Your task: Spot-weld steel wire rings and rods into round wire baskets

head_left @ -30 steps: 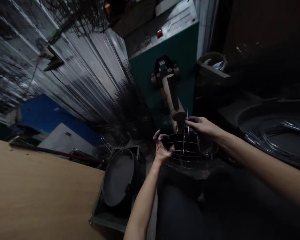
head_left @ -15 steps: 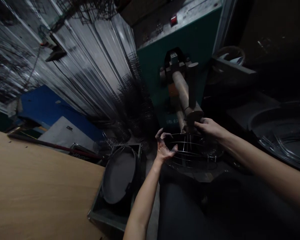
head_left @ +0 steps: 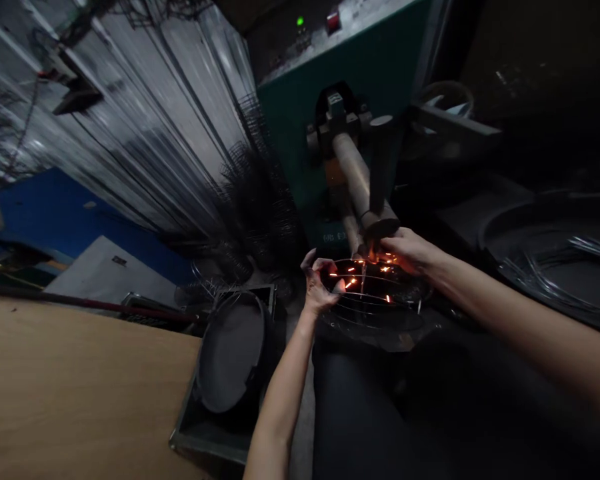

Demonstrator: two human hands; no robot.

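1. You are holding a round wire frame level under the head of the welder arm, in front of the green machine. The frame is sitting just above a dark ledge at the machine's foot; whether it is touching the ledge cannot be told.
2. Your left hand is taking the frame's near left rim. Its grip is curling shut around the wire, thumb over the top.
3. Your right hand is lying on the far right rim, just under the arm's head. Its grip is pressing together on the wire there; the fingertips are hidden in the glare.
4. Orange sparks are flying between your two hands, across the top of the frame.
5. A green lamp and a red button are showing on the machine's top panel.
6. A round dark pan is leaning in a metal tray, left of your left forearm.
7. A wooden worktop is filling the lower left corner.
8. A dark basin holding loose wire rods is sitting off to your right, well apart from the frame.
9. A bristling pile of wire pieces is standing against the machine's left side.
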